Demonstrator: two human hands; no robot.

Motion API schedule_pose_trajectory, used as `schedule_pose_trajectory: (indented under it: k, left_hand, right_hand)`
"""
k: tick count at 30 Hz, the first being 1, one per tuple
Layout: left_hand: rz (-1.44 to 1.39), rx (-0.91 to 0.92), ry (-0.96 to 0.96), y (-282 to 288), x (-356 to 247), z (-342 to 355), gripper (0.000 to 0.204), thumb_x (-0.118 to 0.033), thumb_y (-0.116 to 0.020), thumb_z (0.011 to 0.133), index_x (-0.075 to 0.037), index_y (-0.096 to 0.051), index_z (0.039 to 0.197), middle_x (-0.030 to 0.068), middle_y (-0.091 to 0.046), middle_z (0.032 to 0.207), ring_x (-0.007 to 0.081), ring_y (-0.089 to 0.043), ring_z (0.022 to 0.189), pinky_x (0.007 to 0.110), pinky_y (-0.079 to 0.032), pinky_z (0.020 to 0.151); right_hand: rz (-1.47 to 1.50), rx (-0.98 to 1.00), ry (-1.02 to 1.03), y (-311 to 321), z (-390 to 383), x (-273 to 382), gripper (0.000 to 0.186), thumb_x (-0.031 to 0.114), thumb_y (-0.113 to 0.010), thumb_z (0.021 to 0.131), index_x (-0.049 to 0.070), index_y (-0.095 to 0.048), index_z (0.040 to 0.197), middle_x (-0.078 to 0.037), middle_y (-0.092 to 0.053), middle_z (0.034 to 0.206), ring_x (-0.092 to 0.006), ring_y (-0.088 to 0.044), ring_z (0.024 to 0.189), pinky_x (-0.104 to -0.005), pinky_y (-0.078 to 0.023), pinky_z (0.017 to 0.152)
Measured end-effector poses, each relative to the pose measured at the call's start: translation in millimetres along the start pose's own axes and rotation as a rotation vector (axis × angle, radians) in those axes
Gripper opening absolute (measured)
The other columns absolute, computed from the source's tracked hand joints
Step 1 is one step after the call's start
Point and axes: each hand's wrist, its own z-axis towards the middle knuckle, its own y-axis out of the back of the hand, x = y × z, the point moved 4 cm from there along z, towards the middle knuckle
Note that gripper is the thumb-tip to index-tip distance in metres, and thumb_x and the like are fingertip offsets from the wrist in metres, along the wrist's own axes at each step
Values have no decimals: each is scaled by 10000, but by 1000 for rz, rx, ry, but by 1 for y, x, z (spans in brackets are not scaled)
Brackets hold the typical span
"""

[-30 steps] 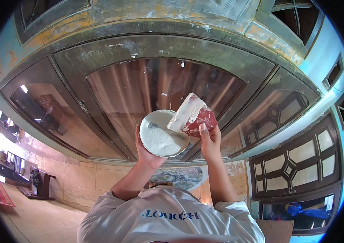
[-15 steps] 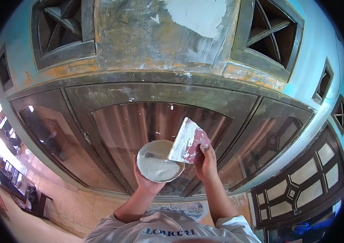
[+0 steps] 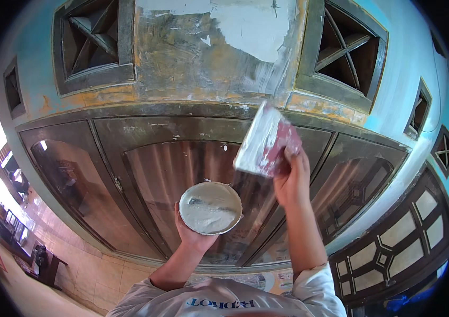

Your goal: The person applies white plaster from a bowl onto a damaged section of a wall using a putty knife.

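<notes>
So the big change: a second ago the putty knife point(image 3: 263, 141) sits right down at the round pan point(image 3: 210, 207), blade edge over the white paste. Now the right hand point(image 3: 291, 177) has lifted it well clear, up and to the right, with the blade tip reaching the lower edge of the bare panel point(image 3: 182, 47) above the doors. The view has tipped upward too, so more of the panel shows. My read is the loading part is done and the knife is on its way up to the panel, where a white skim patch point(image 3: 256, 31) already covers the upper right portion.

Grips: the right hand is closed around the knife's reddish handle, fingers wrapped, with the wide flat metal blade smeared in pale grey-white paste. The left hand point(image 3: 195, 232) cups the pan from underneath, fingers curled on its rim, holding it about level in front of the doors.

Materials: the pan is shallow and round, coated inside with smooth wet-looking filler. The panel is rough, scraped, mottled brown and ochre with old blue paint around it. The doors point(image 3: 182, 174) below are dark, glossy and ribbed, reflecting the room. The carved lattice vents point(image 3: 95, 39) on both sides look like dark weathered wood.
</notes>
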Motion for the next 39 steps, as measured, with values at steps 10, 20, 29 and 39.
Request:
schedule_pose_trajectory:
  k: [10, 20, 29, 39]
  left_hand:
    - [82, -104, 20, -5, -10, -12, 634, -659, -394, 938, -228, -583, 1362, 41, -551, 1419, 347, -485, 1331, 587, -349, 1125]
    - [-14, -219, -79, 12, -44, -25, 665, -672, -381, 923, -212, -577, 1361, 41, -539, 1436, 347, -461, 1351, 577, -299, 1155]
    - [68, -252, -115, 28, -61, -24, 668, -689, -429, 898, -216, -584, 1343, 56, -544, 1417, 351, -476, 1323, 609, -329, 1122]
    - [-3, -273, -45, 36, -65, -14, 683, -702, -435, 898, -222, -565, 1367, 58, -527, 1436, 359, -457, 1341, 595, -311, 1142]
  right_hand:
    - [-381, 274, 935, -177, 155, 170, 234, 118, -562, 994, 40, -621, 1206, -51, -699, 1055, -189, -685, 887, -392, -545, 804]
    - [-1621, 88, 1802, -272, 174, 124, 253, 166, -539, 976, 112, -649, 1198, -50, -642, 1248, -289, -601, 1128, -457, -486, 908]
    - [-1968, -39, 1733, -273, 200, 99, 317, 221, -624, 925, 160, -647, 1235, -48, -612, 1227, -273, -545, 1174, -480, -412, 961]
    - [-2174, 141, 1454, -283, 192, 108, 301, 277, -633, 946, 149, -651, 1218, -29, -638, 1215, -236, -555, 1183, -444, -391, 988]
